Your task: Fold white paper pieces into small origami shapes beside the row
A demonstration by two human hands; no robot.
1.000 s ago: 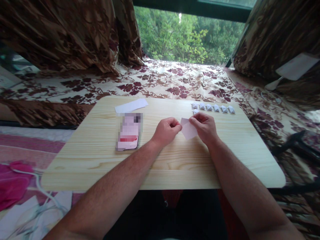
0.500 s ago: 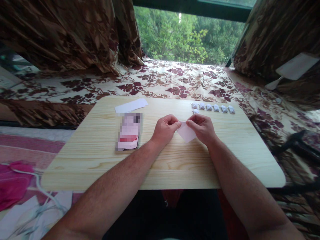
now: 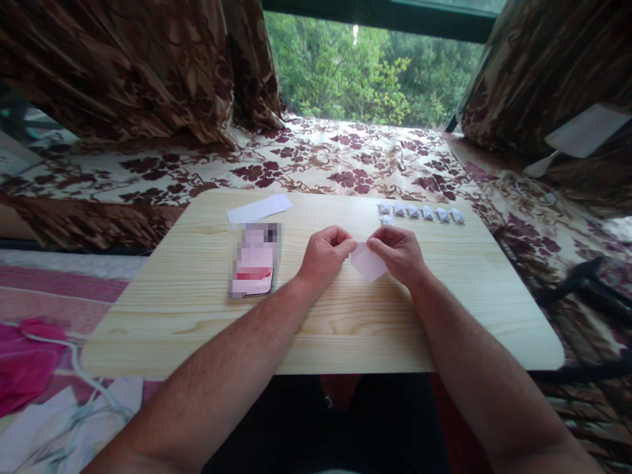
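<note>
A small sheet of white paper [image 3: 368,262] hangs between my hands, a corner pointing down toward me. My left hand [image 3: 328,253] pinches its upper left part between thumb and forefinger. On the other side, my right hand [image 3: 397,253] grips the upper right part the same way, covering some of the sheet. Just beyond the right hand lies a small folded white paper piece [image 3: 388,220], partly hidden by the fingers. Behind it runs a row of several similar folded paper pieces [image 3: 413,211].
On the wooden table [image 3: 187,316] a phone [image 3: 254,260], blurred out in part, lies left of my hands. Behind it rest white paper strips [image 3: 259,209]. A flowered cloth [image 3: 345,155] covers the ledge beyond. A white cable [image 3: 74,355] hangs at the lower left.
The paper's top edge sits slightly lower and looks flatter between the fingers. Both hands stay in nearly the same place, still pinching the sheet.
</note>
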